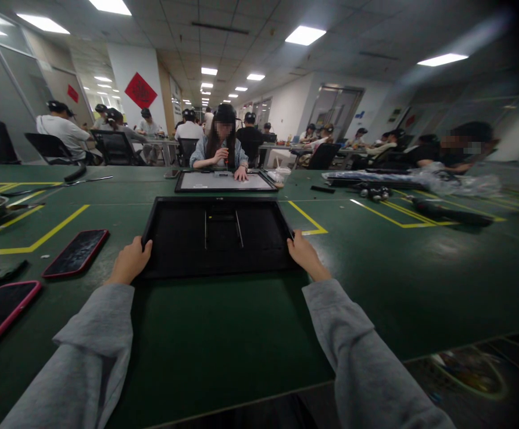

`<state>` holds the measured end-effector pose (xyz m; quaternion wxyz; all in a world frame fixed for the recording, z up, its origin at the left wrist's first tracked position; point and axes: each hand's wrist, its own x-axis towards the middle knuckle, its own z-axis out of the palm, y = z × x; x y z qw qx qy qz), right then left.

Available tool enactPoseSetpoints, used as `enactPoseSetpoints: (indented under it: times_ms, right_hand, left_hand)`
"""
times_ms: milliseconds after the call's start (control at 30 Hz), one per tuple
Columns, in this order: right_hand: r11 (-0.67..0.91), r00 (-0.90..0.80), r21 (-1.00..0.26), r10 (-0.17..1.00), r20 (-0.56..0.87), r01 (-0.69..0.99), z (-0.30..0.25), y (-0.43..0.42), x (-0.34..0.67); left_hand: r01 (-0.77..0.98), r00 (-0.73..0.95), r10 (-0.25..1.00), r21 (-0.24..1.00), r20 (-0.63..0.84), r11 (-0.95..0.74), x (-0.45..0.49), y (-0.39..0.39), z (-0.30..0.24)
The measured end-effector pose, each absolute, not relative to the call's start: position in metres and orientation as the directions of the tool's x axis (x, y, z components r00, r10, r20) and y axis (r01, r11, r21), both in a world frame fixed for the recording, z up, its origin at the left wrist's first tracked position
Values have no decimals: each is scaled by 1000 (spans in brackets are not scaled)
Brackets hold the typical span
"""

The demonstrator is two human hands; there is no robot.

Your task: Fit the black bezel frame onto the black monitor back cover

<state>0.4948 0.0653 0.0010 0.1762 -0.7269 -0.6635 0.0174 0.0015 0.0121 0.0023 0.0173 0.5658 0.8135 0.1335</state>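
one blk rect. panel (221, 238) w/ 2 thin shiny strips (205, 231) mid.

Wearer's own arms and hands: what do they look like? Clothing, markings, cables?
Left hand and right hand are bare: no gloves visible. Left sleeve and right sleeve are long, loose, plain grey fabric reaching about the wrists, with creases and folds near the cuffs. No logos, cables or wristwear visible.
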Motion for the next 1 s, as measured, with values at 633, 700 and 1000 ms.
enactPoseSetpoints:
  times_ms: [633,700,1000]
  right_hand:
    - [-73,130,-281,973,189,957,6,62,491]
    - [-71,127,-279,974,188,958,6,62,491]
    - [-57,120,-290,972,204,955,6,61,492]
  left_hand:
    - [918,-358,925,229,131,323,1,13,-1]
    - [918,-357,925,231,126,323,1,13,0]
    - [913,-361,926,243,111,327,2,13,2]
